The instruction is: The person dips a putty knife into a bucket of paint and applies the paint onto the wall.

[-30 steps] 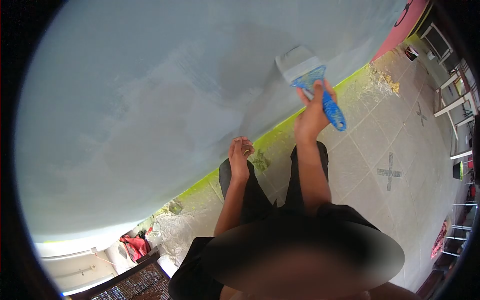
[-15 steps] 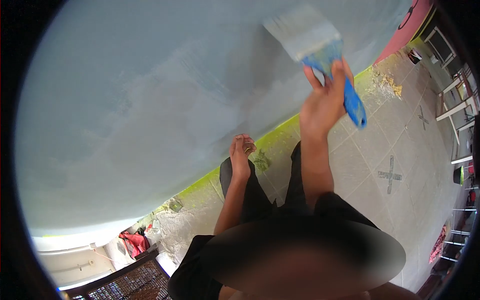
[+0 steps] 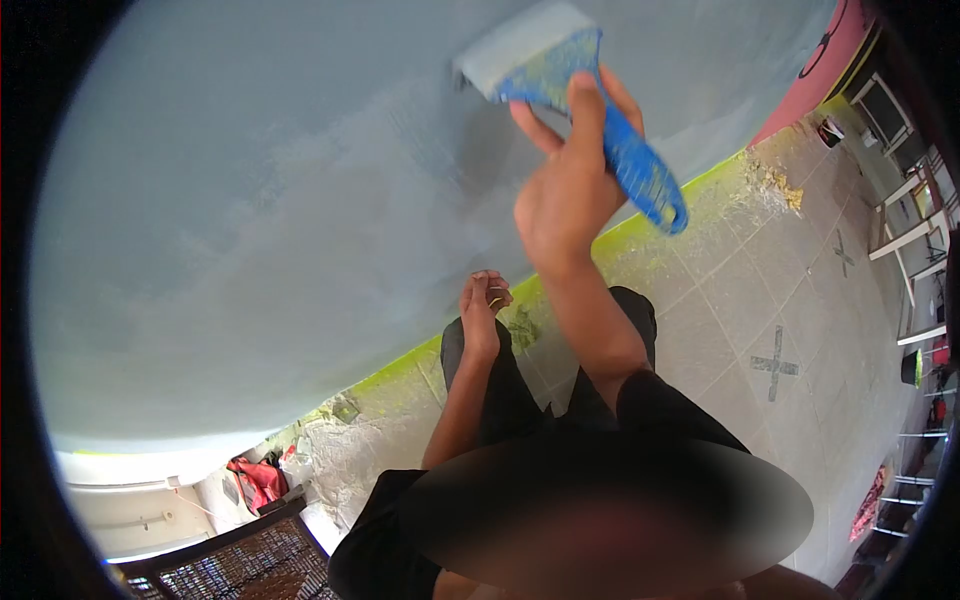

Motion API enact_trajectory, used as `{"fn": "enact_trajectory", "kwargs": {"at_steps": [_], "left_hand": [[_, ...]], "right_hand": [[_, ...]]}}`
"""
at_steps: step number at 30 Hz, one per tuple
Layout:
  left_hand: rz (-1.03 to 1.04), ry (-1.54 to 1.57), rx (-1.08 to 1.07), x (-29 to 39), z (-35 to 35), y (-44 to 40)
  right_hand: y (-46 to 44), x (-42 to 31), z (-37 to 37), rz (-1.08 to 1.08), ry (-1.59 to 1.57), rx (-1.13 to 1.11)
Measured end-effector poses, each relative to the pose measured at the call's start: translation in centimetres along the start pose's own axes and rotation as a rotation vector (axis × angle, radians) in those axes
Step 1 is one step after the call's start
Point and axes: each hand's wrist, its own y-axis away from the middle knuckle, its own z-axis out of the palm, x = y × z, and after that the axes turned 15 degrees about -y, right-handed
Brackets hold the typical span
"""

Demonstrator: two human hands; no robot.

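Observation:
My right hand (image 3: 570, 190) is closed around the blue handle of a wide paintbrush (image 3: 640, 170), with the thumb along its flat neck. The pale, whitish bristles are against or very near the grey-blue wall (image 3: 250, 230); exact contact cannot be told. Yellowish paint smears mark the blue handle. Over my knee, close to the foot of the wall, my left hand (image 3: 484, 297) is loosely curled, fingers a little apart, with nothing visible in it.
A yellow-green strip (image 3: 400, 372) runs along the wall's base. Paint flakes (image 3: 775, 188) lie on the tiled floor (image 3: 700, 330), which bears a dark cross mark (image 3: 774, 364). White-legged furniture (image 3: 915, 235) stands right; a woven rack (image 3: 240, 565) and red bag (image 3: 258, 483) are lower left.
My right hand has moved left with the paintbrush, and the bristles have swept left and slightly up along the wall. My left hand has stayed in place.

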Motion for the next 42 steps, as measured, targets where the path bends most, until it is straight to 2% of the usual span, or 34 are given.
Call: {"fn": "enact_trajectory", "kwargs": {"at_steps": [7,9,12,16,20,25,30,34,37,40,42], "left_hand": [[0.018,0.012,-0.033,0.4,0.7,-0.6],[0.027,0.007,-0.024,0.3,0.8,-0.6],[0.03,0.005,-0.008,0.3,0.4,-0.5],[-0.003,0.006,0.017,-0.2,-0.5,-0.2],[-0.027,-0.016,0.04,-0.5,-1.2,0.1],[-0.034,-0.007,0.099,0.6,-1.0,0.6],[0.001,0.015,0.11,0.2,-1.2,0.5],[0.007,0.003,0.063,-0.5,-2.2,0.4],[-0.024,-0.002,0.052,-0.7,-2.7,0.7],[-0.058,-0.011,0.061,-1.2,-3.3,1.2],[-0.06,-0.001,0.065,-1.3,-3.6,1.3]], "right_hand": [[-2.0,-1.0,3.5,-0.017,-0.121,-0.141],[-2.7,-1.4,3.0,0.036,-0.126,-0.149],[-2.4,-2.0,-1.0,-0.007,-0.112,-0.136],[-0.1,-2.8,-7.8,-0.116,0.229,0.039],[2.4,-1.4,-10.8,-0.012,0.377,0.094],[4.7,1.1,-5.2,0.072,0.272,-0.01],[3.2,0.5,0.1,0.093,0.006,-0.081],[3.1,-0.2,-4.9,0.076,0.099,-0.034],[4.5,-0.6,-11.5,0.123,0.225,0.183],[5.9,-0.6,-18.2,0.218,0.362,0.306],[7.4,0.1,-20.0,0.24,0.402,0.345]]}}
